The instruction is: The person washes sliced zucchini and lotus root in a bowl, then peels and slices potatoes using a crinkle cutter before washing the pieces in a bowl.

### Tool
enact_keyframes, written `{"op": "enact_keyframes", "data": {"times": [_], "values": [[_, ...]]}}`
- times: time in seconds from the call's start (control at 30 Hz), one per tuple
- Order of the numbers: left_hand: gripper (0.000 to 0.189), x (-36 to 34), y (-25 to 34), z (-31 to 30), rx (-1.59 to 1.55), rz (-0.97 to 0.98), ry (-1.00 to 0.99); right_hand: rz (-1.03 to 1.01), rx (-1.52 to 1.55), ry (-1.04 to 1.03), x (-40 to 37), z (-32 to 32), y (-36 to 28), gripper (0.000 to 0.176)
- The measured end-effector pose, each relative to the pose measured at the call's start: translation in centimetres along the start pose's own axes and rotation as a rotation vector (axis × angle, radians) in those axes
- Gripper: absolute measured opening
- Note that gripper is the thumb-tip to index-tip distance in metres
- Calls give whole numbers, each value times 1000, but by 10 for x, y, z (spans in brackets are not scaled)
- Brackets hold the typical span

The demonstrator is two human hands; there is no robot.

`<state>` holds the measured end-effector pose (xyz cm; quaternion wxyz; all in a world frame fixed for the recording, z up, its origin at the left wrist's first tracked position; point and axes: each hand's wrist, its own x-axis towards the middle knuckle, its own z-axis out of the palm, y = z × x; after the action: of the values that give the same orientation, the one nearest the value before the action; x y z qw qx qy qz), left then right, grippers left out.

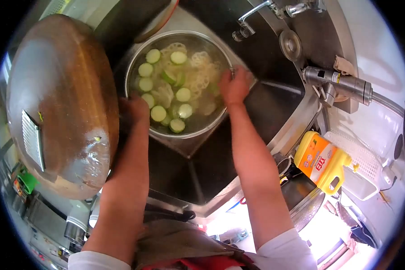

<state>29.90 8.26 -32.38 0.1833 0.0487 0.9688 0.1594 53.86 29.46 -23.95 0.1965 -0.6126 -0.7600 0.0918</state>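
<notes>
A round metal basin (141, 46) of cloudy liquid stands in the sink. Green-edged pale slices (183, 94), likely zucchini, float in it, and lacy lotus root slices (198, 81) lie towards its right side. At the basin's right rim, my right hand (235, 87) is closed around the edge. My left hand (136, 109) grips the lower left rim, its fingers partly hidden in shadow.
A thick round wooden chopping board (72, 99) at the left carries a wavy-bladed cutter (33, 140). The sink (274, 108) has a tap (245, 31) above it. A yellow jug (319, 162) and a white plastic basket (357, 168) stand at the right.
</notes>
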Motion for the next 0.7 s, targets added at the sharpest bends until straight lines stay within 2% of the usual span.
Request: {"op": "enact_keyframes", "data": {"times": [0.07, 0.17, 0.27, 0.33, 0.4, 0.47, 0.57, 0.6, 0.7], "values": [[56, -10, 18, -18, -30, -120, -71, -50, -124, 116, 15, 6, 18, 41], [54, -30, 55, -58, -98, -323, -69, 429, 458, -368, 28, 9, 24, 52], [51, -22, 22, -38, -411, -270, -121, 592, 525, -263, 16, 12, 26, 52], [48, -13, 7, -27, -456, -272, -109, 580, 451, -283, 11, -2, 21, 56], [46, -23, -7, -36, -486, -342, -182, 605, 403, -299, -1, -29, 15, 59], [45, -47, 34, -87, -624, -436, -342, 618, 413, -279, 9, -60, 0, 60], [45, -80, 57, -131, -604, -493, -366, 557, 369, -174, 1, -72, 21, 61], [46, -77, 44, -126, -537, -517, -402, 561, 356, -178, 2, -86, 17, 61], [46, -110, 59, -165, -403, -533, -378, 571, 319, -197, -4, -140, -1, 60]]}}
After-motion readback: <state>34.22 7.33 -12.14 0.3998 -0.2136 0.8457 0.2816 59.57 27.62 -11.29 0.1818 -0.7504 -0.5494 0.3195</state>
